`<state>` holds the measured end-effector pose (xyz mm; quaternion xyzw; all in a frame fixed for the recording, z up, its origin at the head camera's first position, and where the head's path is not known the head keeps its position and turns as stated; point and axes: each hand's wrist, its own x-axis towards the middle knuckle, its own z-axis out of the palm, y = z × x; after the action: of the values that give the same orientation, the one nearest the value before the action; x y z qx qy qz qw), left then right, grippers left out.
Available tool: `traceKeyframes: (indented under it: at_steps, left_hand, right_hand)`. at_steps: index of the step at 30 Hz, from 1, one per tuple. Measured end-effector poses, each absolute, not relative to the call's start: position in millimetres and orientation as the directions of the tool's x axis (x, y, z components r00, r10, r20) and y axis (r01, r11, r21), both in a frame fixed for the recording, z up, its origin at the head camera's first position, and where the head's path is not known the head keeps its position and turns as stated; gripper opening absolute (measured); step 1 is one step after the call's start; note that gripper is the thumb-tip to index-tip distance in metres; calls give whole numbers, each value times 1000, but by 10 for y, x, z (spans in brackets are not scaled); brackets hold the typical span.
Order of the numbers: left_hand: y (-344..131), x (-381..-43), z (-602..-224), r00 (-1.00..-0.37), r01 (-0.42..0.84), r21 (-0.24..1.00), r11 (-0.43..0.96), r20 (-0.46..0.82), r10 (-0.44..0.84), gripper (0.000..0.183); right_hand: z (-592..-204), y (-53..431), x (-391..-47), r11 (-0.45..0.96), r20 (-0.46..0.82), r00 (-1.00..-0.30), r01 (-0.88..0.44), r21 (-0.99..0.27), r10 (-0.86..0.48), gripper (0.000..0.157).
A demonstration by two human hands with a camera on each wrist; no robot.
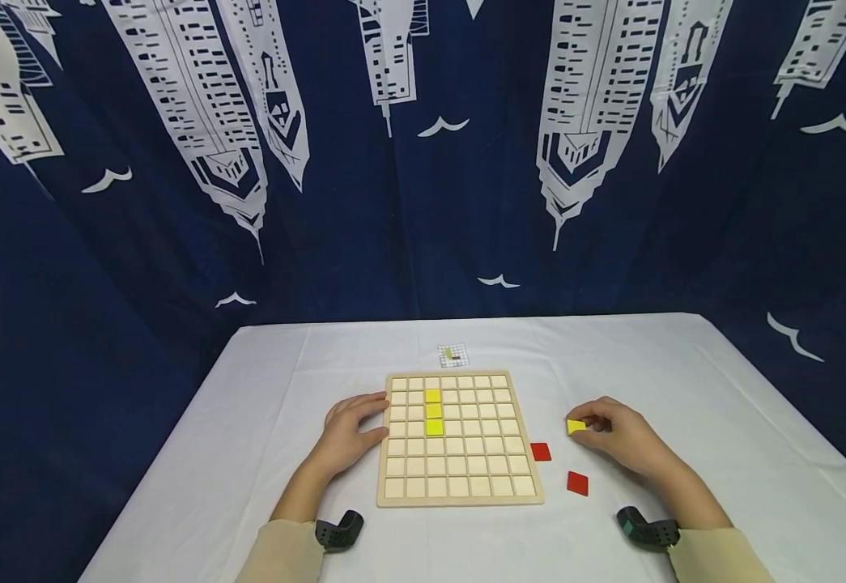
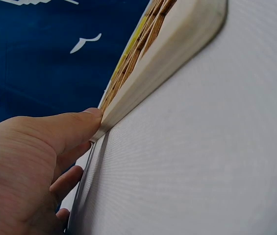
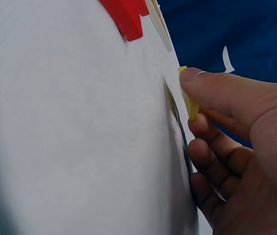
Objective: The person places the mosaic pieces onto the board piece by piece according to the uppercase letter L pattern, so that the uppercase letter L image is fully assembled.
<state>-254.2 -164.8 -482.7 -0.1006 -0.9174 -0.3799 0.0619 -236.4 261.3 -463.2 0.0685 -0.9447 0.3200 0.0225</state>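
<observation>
A pale wooden grid board (image 1: 466,504) lies flat on the table. Three yellow tiles (image 1: 433,410) sit in a column of its cells, left of the middle. My left hand (image 1: 346,437) rests at the board's left edge, thumb and fingertips touching the frame; the left wrist view shows the thumb (image 2: 74,127) against the rim. To the right of the board, my right hand (image 1: 622,437) pinches a yellow square tile (image 3: 191,104) between thumb and fingers, just above the cloth. Two red tiles (image 1: 578,483) lie between the board and that hand.
A small printed card with a grid pattern (image 1: 453,355) lies behind the board. White cloth (image 1: 175,453) covers the table. A dark blue curtain with white building prints (image 1: 408,202) hangs beyond the far edge. Each wrist wears a black camera band (image 1: 340,532).
</observation>
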Motion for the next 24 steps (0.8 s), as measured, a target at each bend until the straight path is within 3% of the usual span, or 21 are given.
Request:
traceKeyframes:
  at_steps: [24]
  left_hand:
    - [-1631, -2547, -4833, -970, 241, 687, 686, 199, 141, 42]
  right_hand:
    - [-4497, 1980, -2448, 690, 104, -969, -232, -686, -223, 24]
